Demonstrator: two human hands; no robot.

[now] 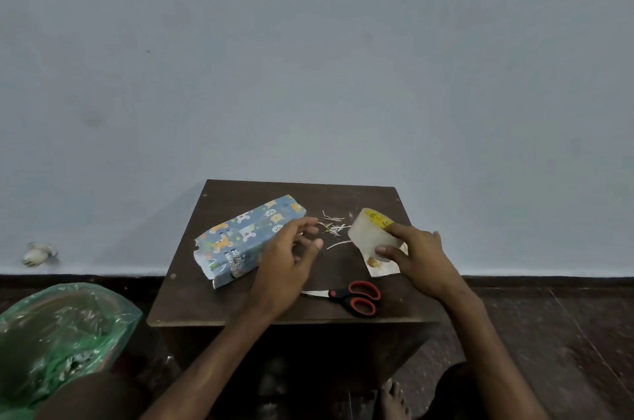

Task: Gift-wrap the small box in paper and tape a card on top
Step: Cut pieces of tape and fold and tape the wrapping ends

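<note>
The small box (247,237), covered in blue paper printed with cartoon bears, is laid slantwise on a small dark brown wooden table (206,303). The near end of the box is seen ragged, with its flap not pressed flat. The left hand (288,258) is held over the right end of the box with its fingers loosely bent. Whether a strip of clear tape is pinched there cannot be told.

To the right of the box, a broad roll of clear tape with a yellow core (372,234) is gripped by the right hand (420,261), the thumb on its near side and the forefinger over its top. A small white printed card (386,267) is partly covered by that roll.

The step in hand is judged to be the drawing of tape. The roll should be steadied while the free end is found and pulled taut, so that the strip does not fold on itself. The loose flap should be flattened before it is sealed. The card should then be freed from beneath the roll and centred on the box.

Thin paper scraps (334,225) are scattered between the box and the roll. Scissors with red and black handles (353,297) are laid nearer than the box, to its right. A plain grey-blue wall (308,59) stands behind the box, and a dark wooden floor (549,333) lies below. A green plastic bag (61,327) is seen on the floor left of the box.
</note>
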